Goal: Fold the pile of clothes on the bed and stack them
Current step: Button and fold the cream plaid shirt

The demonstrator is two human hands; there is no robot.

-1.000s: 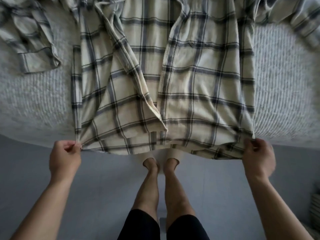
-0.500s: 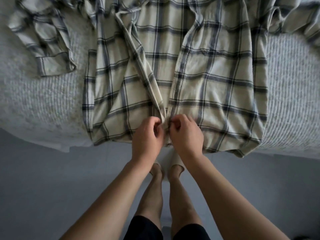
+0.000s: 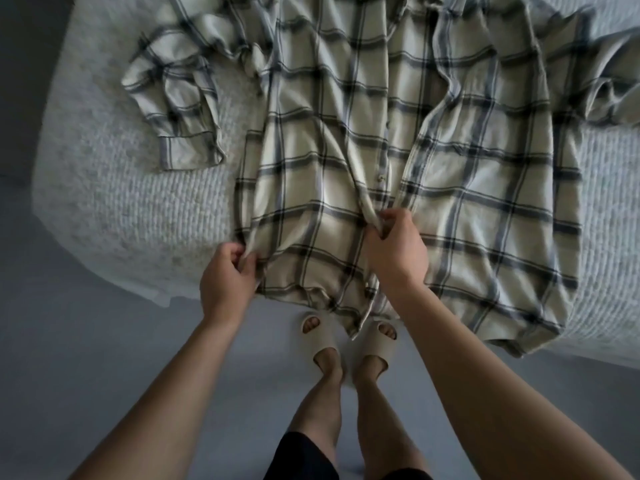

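Left grip (image 3: 227, 277) pinches shirt (image 3: 450, 188) side hem | right grip (image 3: 394, 247) pinches placket

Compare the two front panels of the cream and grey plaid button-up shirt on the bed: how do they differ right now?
The left front panel is held by both hands: the left hand pinches its outer side edge, the right hand grips its placket edge. The right front panel is held by neither. The left panel is drawn narrow with lengthwise creases; the right panel spreads wider, its hem hanging over the edge of the white textured bed. Both share the same plaid.
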